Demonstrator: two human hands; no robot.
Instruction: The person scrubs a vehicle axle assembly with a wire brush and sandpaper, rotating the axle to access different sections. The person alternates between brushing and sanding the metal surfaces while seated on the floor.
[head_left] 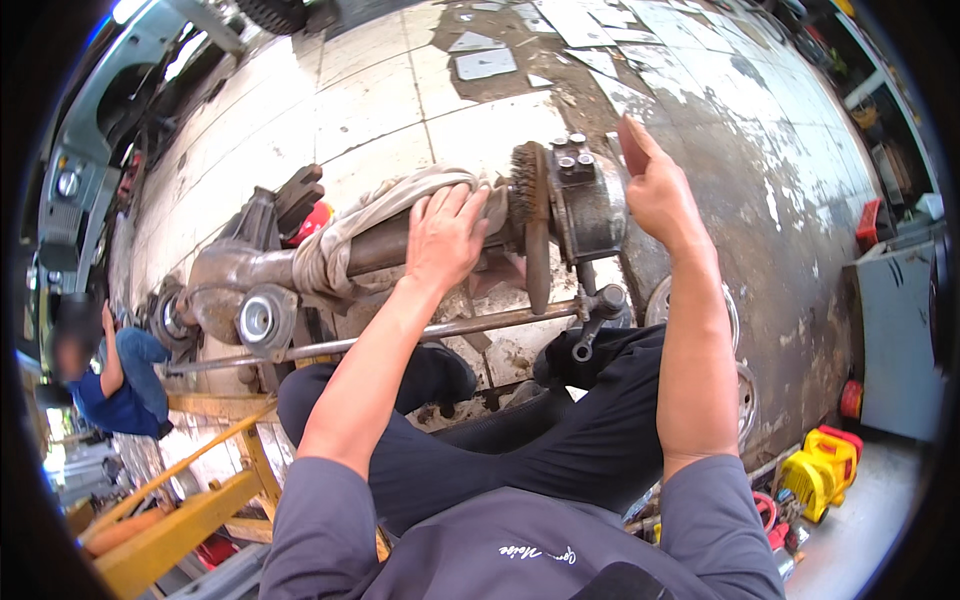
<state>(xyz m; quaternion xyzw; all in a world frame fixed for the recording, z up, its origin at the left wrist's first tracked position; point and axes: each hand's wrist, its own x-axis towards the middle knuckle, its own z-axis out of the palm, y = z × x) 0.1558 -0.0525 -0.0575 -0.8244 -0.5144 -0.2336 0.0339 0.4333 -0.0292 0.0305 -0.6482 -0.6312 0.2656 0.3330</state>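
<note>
A vehicle axle [375,248] lies across in front of me, with a steering rod [450,327] along its near side. My left hand [442,238] rests on the axle tube, fingers stretched out over the edge of a beige cloth [340,225] draped round it. A wire brush [537,265] with a worn handle leans across the right part of the axle, bristles up. Right of the metal hub end [592,215], my right hand [662,195] is raised, its fingers closed along a reddish-brown flat piece [631,148] that I cannot identify. Its fingertips are partly hidden.
Yellow stand bars [180,520] are at the lower left. Beyond them a person in blue [120,380] crouches beside a vehicle [75,190]. A grey cabinet [900,340] and a yellow tool case [818,472] stand right. Broken tiles [487,64] lie on the far floor.
</note>
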